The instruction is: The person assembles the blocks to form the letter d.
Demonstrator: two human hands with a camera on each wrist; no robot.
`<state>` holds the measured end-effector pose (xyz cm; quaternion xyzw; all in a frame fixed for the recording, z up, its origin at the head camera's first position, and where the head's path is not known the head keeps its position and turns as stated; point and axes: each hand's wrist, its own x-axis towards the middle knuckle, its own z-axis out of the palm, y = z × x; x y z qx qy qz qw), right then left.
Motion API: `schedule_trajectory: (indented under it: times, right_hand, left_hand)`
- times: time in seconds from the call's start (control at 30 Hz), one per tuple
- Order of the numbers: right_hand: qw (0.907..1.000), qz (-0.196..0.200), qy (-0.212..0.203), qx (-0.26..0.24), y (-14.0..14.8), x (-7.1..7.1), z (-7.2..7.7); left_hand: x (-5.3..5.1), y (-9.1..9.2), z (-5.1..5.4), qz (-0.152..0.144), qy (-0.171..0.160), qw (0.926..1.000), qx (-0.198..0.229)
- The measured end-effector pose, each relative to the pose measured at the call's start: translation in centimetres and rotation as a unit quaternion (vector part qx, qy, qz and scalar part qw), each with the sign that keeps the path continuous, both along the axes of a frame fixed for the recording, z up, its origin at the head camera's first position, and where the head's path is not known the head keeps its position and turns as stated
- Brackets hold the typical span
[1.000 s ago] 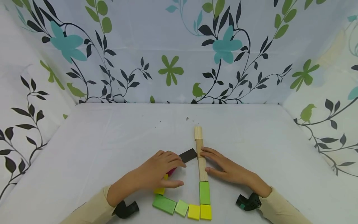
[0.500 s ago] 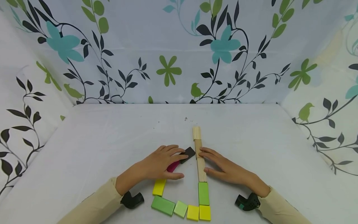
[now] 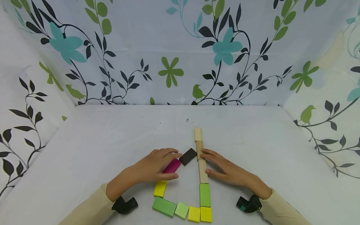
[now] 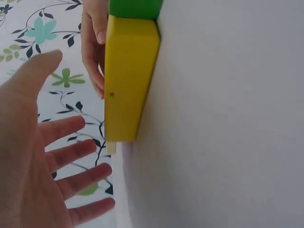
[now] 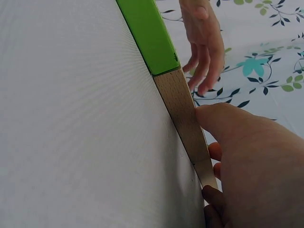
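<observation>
My left hand [image 3: 153,167] hovers with fingers spread over the left side of a ring of blocks. It partly covers a magenta block [image 3: 172,167] and nothing is seen gripped. A dark brown block [image 3: 188,157] lies just past its fingertips, slanting to the wooden row. In the left wrist view a yellow block [image 4: 129,80] stands apart from the straight fingers. My right hand [image 3: 230,168] rests its thumb and fingertips against the right side of the plain wooden blocks [image 3: 203,172]; the right wrist view shows the thumb touching the wood [image 5: 178,102].
A green block [image 3: 205,195] continues the wooden row toward me. Yellow [image 3: 194,214], light green [image 3: 182,210] and green [image 3: 164,206] blocks form the near side. A ridged wooden block [image 3: 198,134] tops the row. Leaf-patterned cloth [image 3: 171,72] hangs behind the white table [image 3: 126,125].
My left hand reached right over the dark brown block, then drew back left, uncovering it. That block now lies at a steeper slant. The right hand has stayed at the wooden row.
</observation>
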<state>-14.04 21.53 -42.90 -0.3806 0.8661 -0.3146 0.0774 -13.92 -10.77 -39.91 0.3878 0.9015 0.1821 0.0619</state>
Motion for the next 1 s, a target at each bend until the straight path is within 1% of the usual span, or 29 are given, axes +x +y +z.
schedule_trajectory:
  times: [0.03, 0.1, 0.17, 0.27, 0.3, 0.4, 0.43, 0.5, 0.63, 0.73, 0.9, 1.0]
  right_hand:
    - [1.0, 0.0, 0.001, -0.001, 0.0, 0.0, 0.0]
    - [1.0, 0.001, 0.003, -0.001, 0.0, 0.0, 0.0]
    - [1.0, 0.001, 0.002, -0.001, 0.1, -0.1, 0.0]
    - [1.0, 0.0, 0.001, 0.001, 0.2, -0.1, 0.1]
    - [1.0, 0.0, 0.001, 0.001, 0.2, -0.1, 0.1]
    - [1.0, 0.0, -0.001, -0.001, 0.3, -0.1, 0.1]
    - [1.0, 0.0, 0.0, 0.0, 0.3, -0.1, 0.1]
    - [1.0, -0.002, 0.0, 0.0, 0.4, -0.1, 0.1]
    - [1.0, -0.005, 0.002, 0.002, 0.4, -0.1, 0.0]
    - [1.0, -0.006, 0.003, 0.001, 0.4, -0.1, 0.0]
    - [1.0, -0.005, 0.006, 0.002, 0.4, -0.1, 0.0]
    - [1.0, -0.004, 0.006, 0.002, 0.4, -0.1, 0.0]
  left_hand:
    - [0.2, -0.4, 0.0, -0.002, 0.003, 1.0, 0.005]
    - [0.6, -1.2, 0.0, -0.023, 0.004, 0.9995, 0.022]
    - [1.2, -1.7, 0.0, -0.055, 0.0, 0.9978, 0.035]
    - [2.1, -2.1, 0.1, -0.113, -0.003, 0.9921, 0.055]
    - [2.4, -2.2, 0.2, -0.127, -0.002, 0.9902, 0.059]
    - [3.0, -2.4, 0.2, -0.149, 0.001, 0.9867, 0.065]
    - [3.2, -2.4, 0.2, -0.15, 0.001, 0.9866, 0.063]
    - [3.3, -2.4, 0.2, -0.147, -0.01, 0.9873, 0.061]
    - [3.5, -2.4, 0.2, -0.13, -0.049, 0.9893, 0.045]
    - [3.5, -2.3, 0.2, -0.124, -0.068, 0.9893, 0.037]
    - [3.6, -2.2, 0.2, -0.131, -0.068, 0.9885, 0.034]
    - [3.5, -2.2, 0.1, -0.135, -0.064, 0.9883, 0.033]
